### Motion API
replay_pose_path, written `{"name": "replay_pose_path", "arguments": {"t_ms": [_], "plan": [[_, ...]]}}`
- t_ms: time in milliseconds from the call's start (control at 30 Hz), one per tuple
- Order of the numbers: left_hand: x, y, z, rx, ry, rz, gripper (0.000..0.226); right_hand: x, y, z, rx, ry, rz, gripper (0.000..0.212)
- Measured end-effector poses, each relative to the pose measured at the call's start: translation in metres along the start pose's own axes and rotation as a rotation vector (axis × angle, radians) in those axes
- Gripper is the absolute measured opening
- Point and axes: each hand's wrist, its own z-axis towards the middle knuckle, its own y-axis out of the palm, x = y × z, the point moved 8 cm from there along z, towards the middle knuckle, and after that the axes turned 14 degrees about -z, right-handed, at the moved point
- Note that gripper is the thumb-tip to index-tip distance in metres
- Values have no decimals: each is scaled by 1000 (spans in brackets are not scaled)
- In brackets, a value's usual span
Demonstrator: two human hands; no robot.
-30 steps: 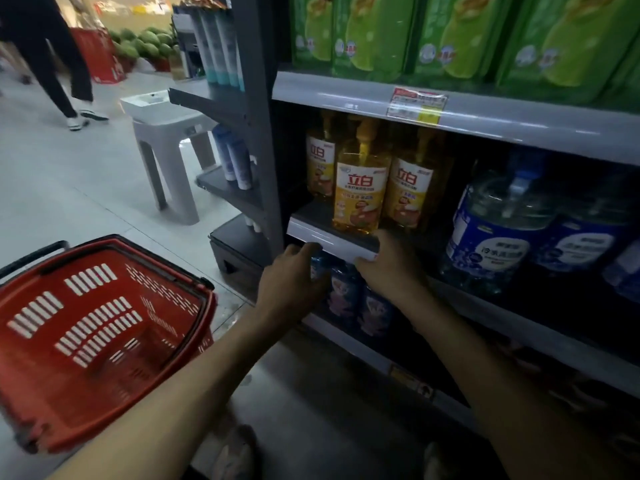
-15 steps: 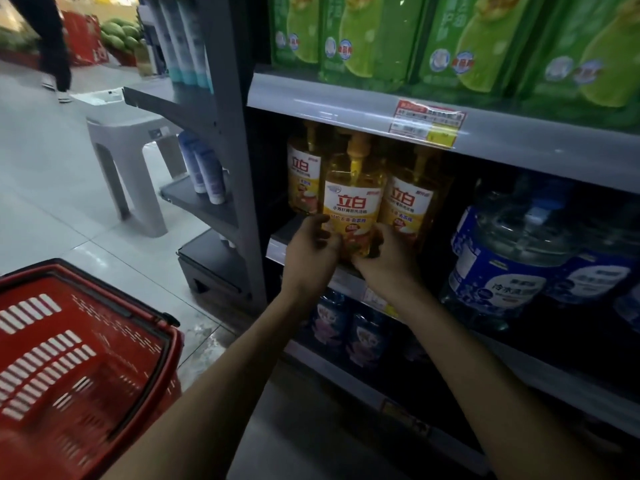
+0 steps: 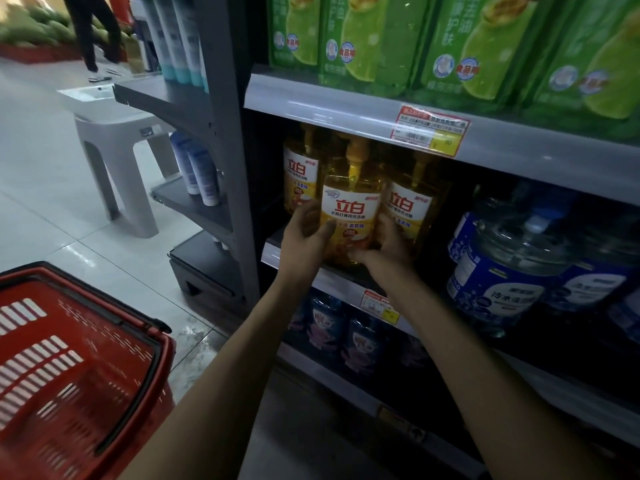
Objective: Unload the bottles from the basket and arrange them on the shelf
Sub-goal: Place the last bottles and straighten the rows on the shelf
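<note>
The left hand (image 3: 304, 237) and right hand (image 3: 388, 244) are clasping the clear yellow plastic pump bottle (image 3: 349, 213) low on both sides, probably best easing it squarely back, label forward, on the grey metal shelf (image 3: 274, 252).

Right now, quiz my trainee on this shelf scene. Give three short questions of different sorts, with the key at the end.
1. True or false: the left hand and the right hand both hold the front yellow bottle.
2. What stands to the right of the yellow bottles on the same shelf? A. green packs B. blue-labelled jugs C. white tubes
3. Fill in: ___ yellow bottles show on that shelf.
Key: 1 true; 2 B; 3 three.
</note>
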Motion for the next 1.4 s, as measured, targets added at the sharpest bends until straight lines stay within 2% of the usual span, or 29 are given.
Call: {"name": "replay_pose_path", "arguments": {"t_ms": [167, 233, 333, 433, 500, 700, 833, 1000, 1100, 1267, 1400], "plan": [[10, -5, -9, 0, 20, 64, 42, 1, 0, 4, 117, 3, 65, 64], [19, -4, -16, -26, 65, 88, 45, 0, -2, -1, 168, -13, 81, 70], [33, -2, -26, -123, 124, 162, 46, -7, -6, -12, 185, -61, 50, 95], [40, -6, -35, -166, 118, 222, 58, -14, -12, -23, 165, -122, -4, 106], [43, -8, -41, -191, 114, 269, 65, -15, -14, -28, 149, -147, -29, 107], [52, -9, -60, -225, 129, 318, 60, -19, -23, -51, 203, -250, -150, 93], [69, -7, -70, -246, 170, 316, 59, -34, -32, -68, 250, -307, -163, 95], [84, -14, -83, -196, 105, 152, 39, -38, -25, -89, 135, -196, 35, 77], [81, -20, -89, -142, 65, 161, 30, -29, -18, -98, 75, -104, 97, 67], [75, -25, -100, -120, -11, 192, 29, -12, -17, -111, 10, 37, 115, 63], [63, -27, -97, -112, -72, 215, 30, -7, -26, -117, -3, 76, 110, 54]]}}
